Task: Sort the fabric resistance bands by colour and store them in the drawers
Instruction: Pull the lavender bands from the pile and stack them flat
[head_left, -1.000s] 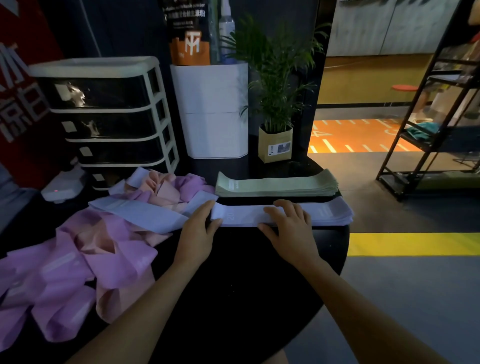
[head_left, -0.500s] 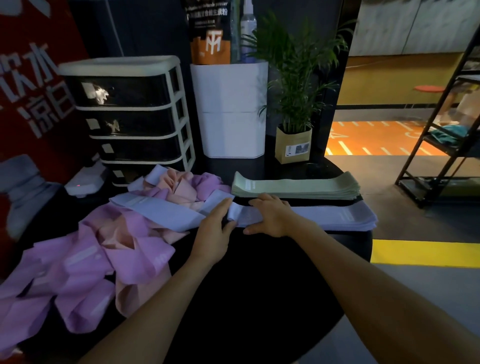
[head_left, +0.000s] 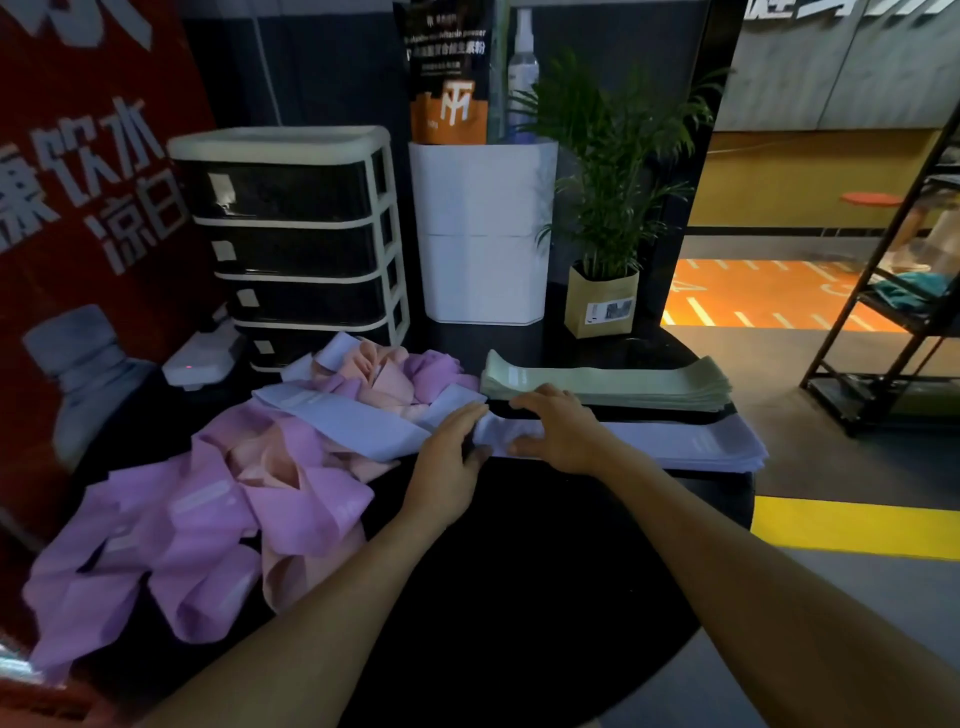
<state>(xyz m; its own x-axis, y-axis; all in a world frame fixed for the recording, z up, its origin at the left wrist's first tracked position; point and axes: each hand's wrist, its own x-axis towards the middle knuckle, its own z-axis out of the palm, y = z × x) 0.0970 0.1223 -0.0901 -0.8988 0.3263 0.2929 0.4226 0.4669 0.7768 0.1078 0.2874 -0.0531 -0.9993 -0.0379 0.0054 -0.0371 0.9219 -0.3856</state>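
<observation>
A flat stack of lavender-blue bands (head_left: 691, 441) lies on the right of the round black table (head_left: 519, 597). My right hand (head_left: 558, 428) rests palm-down on the stack's left end. My left hand (head_left: 449, 457) touches that same end with its fingertips. Behind it lies a neat stack of green bands (head_left: 623, 384). One loose lavender-blue band (head_left: 348, 421) drapes over a jumbled heap of purple bands (head_left: 171, 535) and pink bands (head_left: 384, 374) on the left. The drawer unit (head_left: 296, 239), white-framed with dark drawers, stands at the back left, all drawers shut.
A white bin (head_left: 483, 234) with an orange pouch and a spray bottle stands behind the bands. A potted plant (head_left: 602, 218) is next to it. A white device (head_left: 200, 358) sits by the drawers. A black metal shelf (head_left: 893, 312) stands on the floor at right.
My right hand has slid left along the lavender-blue stack to its left end, close to my left hand. The view has swung left.
</observation>
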